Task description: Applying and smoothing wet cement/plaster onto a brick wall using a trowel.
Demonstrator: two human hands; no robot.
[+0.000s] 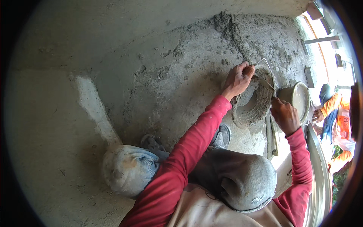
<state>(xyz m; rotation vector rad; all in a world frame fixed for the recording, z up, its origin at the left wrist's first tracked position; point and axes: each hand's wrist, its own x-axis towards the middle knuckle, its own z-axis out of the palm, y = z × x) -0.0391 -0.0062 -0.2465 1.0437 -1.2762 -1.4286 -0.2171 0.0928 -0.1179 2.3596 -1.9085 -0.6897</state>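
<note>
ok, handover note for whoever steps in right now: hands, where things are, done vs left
Left hand: gripping the rim of the mortar-caked bucket, tipped on its side on the floor.
Right hand: holding a trowel, blade inside the bucket mouth.
Second, pale bucket sits just right of it; a long straightedge lies below.
Done: wet mortar heaped on the floor.
Left: mortar coating the bucket's inside.

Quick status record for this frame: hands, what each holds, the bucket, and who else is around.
left hand: grips the bucket's thin wire handle
right hand: holds a trowel, its blade over the bucket mouth
bucket: tipped on its side, caked inside with grey mortar
surface: rough cement patch on the concrete floor
nearby: second pail to the right; another person in an orange vest beyond it
posture: squatting, knees in jeans
</note>
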